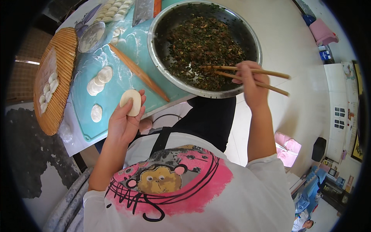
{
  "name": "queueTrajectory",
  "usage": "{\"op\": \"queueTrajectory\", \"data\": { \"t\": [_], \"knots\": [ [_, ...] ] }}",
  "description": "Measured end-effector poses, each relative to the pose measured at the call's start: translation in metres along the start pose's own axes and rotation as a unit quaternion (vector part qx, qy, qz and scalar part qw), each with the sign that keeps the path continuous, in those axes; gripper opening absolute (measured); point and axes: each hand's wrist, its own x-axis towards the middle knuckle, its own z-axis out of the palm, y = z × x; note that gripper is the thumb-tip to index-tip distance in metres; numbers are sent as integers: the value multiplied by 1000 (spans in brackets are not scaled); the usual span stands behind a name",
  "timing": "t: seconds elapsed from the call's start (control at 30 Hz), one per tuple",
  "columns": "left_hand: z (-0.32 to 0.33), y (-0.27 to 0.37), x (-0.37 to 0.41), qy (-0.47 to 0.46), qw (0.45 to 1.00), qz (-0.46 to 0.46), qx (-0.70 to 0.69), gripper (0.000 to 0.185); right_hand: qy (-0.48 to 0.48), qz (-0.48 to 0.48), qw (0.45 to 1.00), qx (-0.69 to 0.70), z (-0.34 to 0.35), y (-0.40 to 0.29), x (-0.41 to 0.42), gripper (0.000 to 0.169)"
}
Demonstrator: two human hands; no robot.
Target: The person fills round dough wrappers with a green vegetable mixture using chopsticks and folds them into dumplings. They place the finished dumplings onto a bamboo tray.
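Observation:
My left hand [124, 123] holds a round dough wrapper [134, 103], thumb pressed on top and fingers beneath. A pair of wooden chopsticks [266, 77] is gripped in my right hand [254, 84], over the near right rim of a large steel bowl [152, 49]. Their tips touch a chopped filling of dark greens and brownish bits [205, 46] in the bowl. Beyond my left hand, a tapered wooden rolling pin [139, 72] lies aslant on a turquoise mat [84, 114]. Several overlapping wrappers [98, 82] and a single wrapper [96, 113] rest on the floured mat to the left.
A round reed tray [62, 87] at the left bears several dumplings [47, 90]. At the back are a flour bowl [92, 37], rows of dumplings [111, 11] and a cleaver [143, 13]. The table's near edge passes under the steel bowl. Another person [303, 221] appears at lower right.

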Motion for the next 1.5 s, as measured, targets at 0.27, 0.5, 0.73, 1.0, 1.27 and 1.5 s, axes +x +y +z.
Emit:
{"op": "queueTrajectory", "data": {
  "t": [0.27, 0.5, 0.73, 1.0, 1.27, 1.5],
  "knots": [
    [11, -7, 9, -25, 999, -13, -20, 35, -74, -184, 966, -168, 8, 6, -3, 11],
    [14, -6, 14, -24, 998, -32, -43, 36, 7, -98, 995, 25, -1, 9, -1, 18],
    [10, -8, 18, -70, 994, -59, -65, 37, -49, 1, 998, 50, 1, 20, -3, 20],
    [15, -9, 15, -35, 997, -53, -36, 37, -38, 91, 991, 90, 6, 23, 5, 22],
    [10, -8, 16, -69, 994, -60, -67, 37, -40, 110, 982, 148, 9, 22, 5, 23],
    [19, -1, 20, -87, 994, -45, -39, 38, -8, 148, 963, 223, 12, 16, 12, 27]
  ]
}}
